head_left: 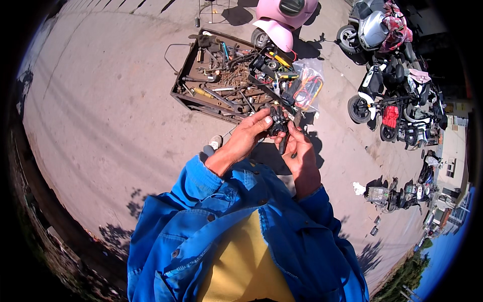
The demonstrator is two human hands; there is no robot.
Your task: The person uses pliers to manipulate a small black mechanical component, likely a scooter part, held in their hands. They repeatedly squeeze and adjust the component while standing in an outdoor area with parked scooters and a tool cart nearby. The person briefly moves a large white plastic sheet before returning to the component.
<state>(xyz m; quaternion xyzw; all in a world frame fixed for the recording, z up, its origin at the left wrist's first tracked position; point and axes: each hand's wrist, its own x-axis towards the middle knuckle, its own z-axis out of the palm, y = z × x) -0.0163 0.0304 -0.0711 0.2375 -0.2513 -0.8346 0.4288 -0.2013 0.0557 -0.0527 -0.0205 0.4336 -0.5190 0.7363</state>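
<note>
In front of my chest, my left hand (245,137) is closed round a small black mechanical part (276,119), with the thumb lying along its side. The part has knobbly, shiny bits; its exact kind is too small to make out. My right hand (300,151) meets it from the right, thumb and fingers pinching a dark rod-like piece (283,145) just below the part. Whether that piece is a separate tool or belongs to the part, I cannot tell. My fingers hide some of both.
Just beyond my hands lies a rusty metal tool tray (187,104) full of wrenches and loose hardware. A black box (261,80) and a clear plastic bag of cables (311,83) adjoin it. A pink scooter (282,22) stands behind; several parked scooters (372,88) line the right.
</note>
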